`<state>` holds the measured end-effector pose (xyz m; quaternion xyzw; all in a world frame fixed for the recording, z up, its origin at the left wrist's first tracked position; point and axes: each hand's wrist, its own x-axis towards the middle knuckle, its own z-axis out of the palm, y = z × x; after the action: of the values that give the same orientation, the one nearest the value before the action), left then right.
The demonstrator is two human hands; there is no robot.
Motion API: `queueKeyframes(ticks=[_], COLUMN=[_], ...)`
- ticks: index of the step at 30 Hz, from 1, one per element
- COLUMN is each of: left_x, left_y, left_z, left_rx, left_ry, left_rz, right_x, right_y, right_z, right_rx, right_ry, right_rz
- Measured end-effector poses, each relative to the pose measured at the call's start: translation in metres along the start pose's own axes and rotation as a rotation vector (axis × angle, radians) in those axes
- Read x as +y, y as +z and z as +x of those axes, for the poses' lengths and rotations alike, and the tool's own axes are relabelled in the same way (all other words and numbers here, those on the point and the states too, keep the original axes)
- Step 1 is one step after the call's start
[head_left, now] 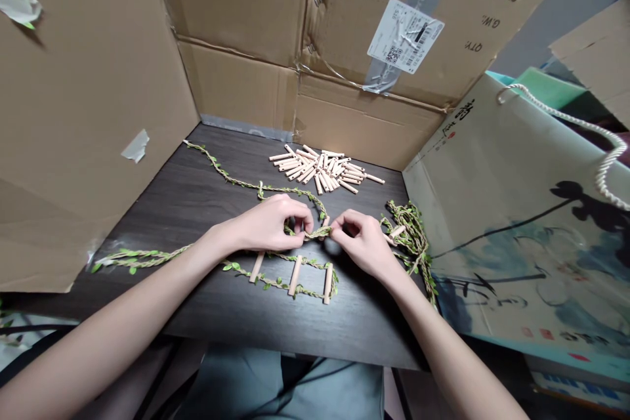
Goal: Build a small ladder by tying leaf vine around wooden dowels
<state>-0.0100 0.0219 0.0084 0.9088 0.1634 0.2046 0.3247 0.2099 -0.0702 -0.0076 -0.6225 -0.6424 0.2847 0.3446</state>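
A leafy twine [319,232] runs between my two hands above the dark table. My left hand [275,220] pinches it from the left, thumb and fingertips together. On the other side, my right hand [361,239] pinches the twine's right part. A wooden peg [326,221] stands just behind this stretch, partly hidden. Below the hands lies a small rope ladder [295,275], its wooden rungs tied between two leafy strands. Another length of leafy twine [221,174] curves across the table toward the back left.
Many drilled wooden pegs [325,167] lie heaped at the back. A bundle of leafy twine [413,236] sits at the right, beside a paper bag [516,230]. Cardboard walls [246,6] enclose the back and left of the table [221,315].
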Motion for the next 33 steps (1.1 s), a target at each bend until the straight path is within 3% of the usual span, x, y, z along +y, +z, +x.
queueKeyframes(ticks=[5,8,11,15,17,22,25,28,33], left_x=[0.001,0.001,0.001,0.002,0.002,0.001,-0.001,-0.002,-0.001], left_y=[0.001,0.001,0.001,0.0,0.001,0.003,0.003,0.002,0.0], left_z=[0.0,0.0,0.0,0.0,-0.001,0.0,0.0,0.0,0.0], left_rx=[0.01,0.005,-0.012,-0.042,-0.057,-0.071,-0.075,-0.099,-0.152], left_ry=[-0.007,-0.019,-0.032,-0.062,-0.071,-0.088,-0.09,-0.11,-0.171], left_rz=[-0.002,-0.006,0.006,0.025,0.026,0.009,-0.006,0.002,0.033], right_x=[-0.004,-0.005,-0.003,0.002,0.003,0.001,0.0,0.002,0.011], right_y=[0.002,0.003,0.001,-0.001,0.0,0.004,0.003,-0.003,-0.012], right_z=[-0.002,-0.003,-0.002,0.0,0.001,-0.004,-0.005,-0.003,0.006], right_rx=[-0.087,-0.146,-0.118,-0.001,0.032,-0.055,-0.137,-0.112,0.121], right_ry=[-0.213,-0.263,-0.194,0.02,0.024,-0.312,-0.384,-0.322,0.002], right_rz=[-0.024,-0.005,-0.011,-0.082,-0.145,-0.233,-0.308,-0.283,-0.248])
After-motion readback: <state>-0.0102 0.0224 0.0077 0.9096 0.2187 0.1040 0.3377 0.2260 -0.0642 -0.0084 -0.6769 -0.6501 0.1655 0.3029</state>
